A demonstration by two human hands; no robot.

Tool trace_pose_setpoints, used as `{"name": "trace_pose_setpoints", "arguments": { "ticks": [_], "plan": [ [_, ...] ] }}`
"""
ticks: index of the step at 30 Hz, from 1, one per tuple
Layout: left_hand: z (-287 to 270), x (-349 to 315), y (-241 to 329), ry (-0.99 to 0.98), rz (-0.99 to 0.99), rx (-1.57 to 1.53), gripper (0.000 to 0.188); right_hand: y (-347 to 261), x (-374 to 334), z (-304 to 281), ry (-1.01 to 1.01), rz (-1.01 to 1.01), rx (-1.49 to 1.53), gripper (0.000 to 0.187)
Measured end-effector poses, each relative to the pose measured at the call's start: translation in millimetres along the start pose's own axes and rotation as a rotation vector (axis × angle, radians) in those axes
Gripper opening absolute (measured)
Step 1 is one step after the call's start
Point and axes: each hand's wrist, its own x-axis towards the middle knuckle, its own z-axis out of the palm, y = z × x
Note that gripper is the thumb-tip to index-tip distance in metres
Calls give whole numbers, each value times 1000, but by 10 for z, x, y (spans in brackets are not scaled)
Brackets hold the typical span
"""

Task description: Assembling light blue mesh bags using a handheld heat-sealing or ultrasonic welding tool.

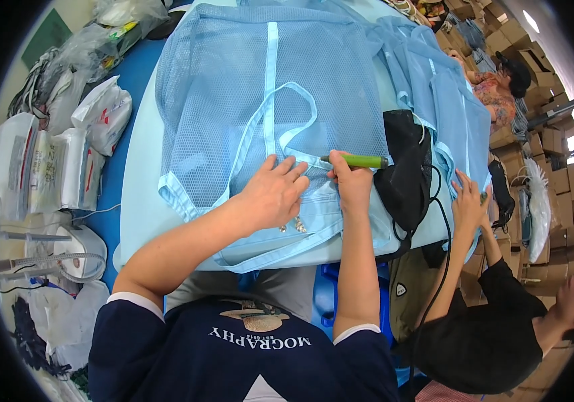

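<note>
Your left hand (272,194) lies flat, fingers spread and gripping nothing, pressing down on the light blue mesh garment (267,87) just below its looped strap (287,114). Your right hand (352,182), directly at 3 o'clock from the left and almost touching it, is clenched around a green-handled tool (360,161) that lies level, its dark tip pointing toward 9 o'clock onto the garment's trim. The garment spreads over a pale blue table (141,174), filling the middle of the view from 12 o'clock down to your hands, with two small metal snaps (292,228) just under your left hand. A black fabric piece (407,167) with a black cord (442,268) lies at 3 o'clock from the tool. Further toward 3 o'clock, a co-worker's hand (468,201) rests on the edge of another blue mesh piece (434,80). White plastic bags (99,114) are heaped at 9 o'clock.
</note>
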Motion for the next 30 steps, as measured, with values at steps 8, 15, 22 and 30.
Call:
{"name": "trace_pose_setpoints", "arguments": {
  "ticks": [8,15,22,30],
  "plan": [
    [12,-9,24,30,-5,-16,25,148,-12,64,-33,-155,-190,24],
    [-36,-6,32,15,-33,-27,26,135,-7,131,2,-205,-195,24],
    [17,11,24,9,-71,-80,27,43,-8,49,46,-155,-114,19],
    [-255,-101,-112,-63,-54,-277,41,-176,-351,-68,115,-333,77,26]
  ]
}}
